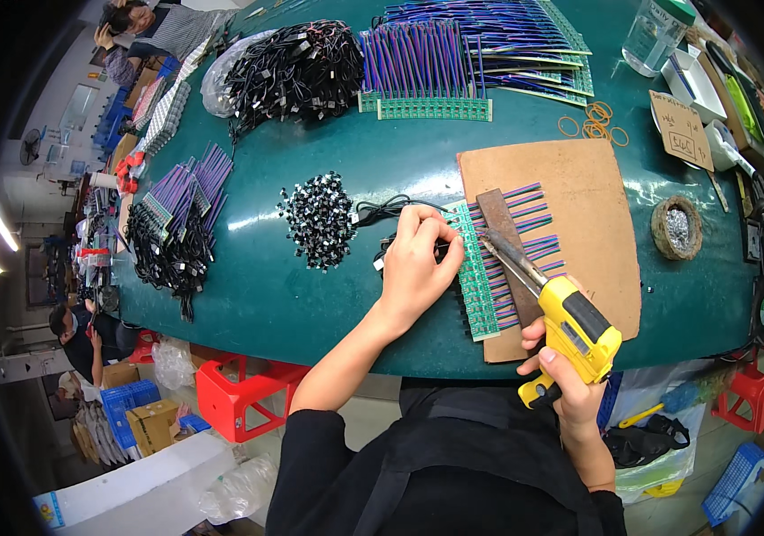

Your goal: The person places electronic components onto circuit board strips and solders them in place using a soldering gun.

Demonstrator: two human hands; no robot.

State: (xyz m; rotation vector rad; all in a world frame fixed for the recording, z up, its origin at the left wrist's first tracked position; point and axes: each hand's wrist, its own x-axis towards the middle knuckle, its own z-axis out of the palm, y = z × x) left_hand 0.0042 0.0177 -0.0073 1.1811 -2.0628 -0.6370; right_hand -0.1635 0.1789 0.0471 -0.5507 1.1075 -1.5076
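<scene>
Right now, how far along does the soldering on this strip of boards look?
Done: finished wired board strips are stacked at the far side of the table. In hand: the right hand holds the yellow soldering iron to the green strip while the left hand steadies a black wire. Left: piles of small black parts and black cables remain.

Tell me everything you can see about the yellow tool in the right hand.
The yellow soldering gun has a yellow, plastic-looking body with black panels and a pistol grip. A long metal barrel runs up and to the left from it. The right hand holds the grip from below, at the table's near edge. The tool is tilted, its tip resting at a green circuit board strip with purple wires, beside a dark flat bar lying across those wires on a brown board. No cord can be seen.
</scene>
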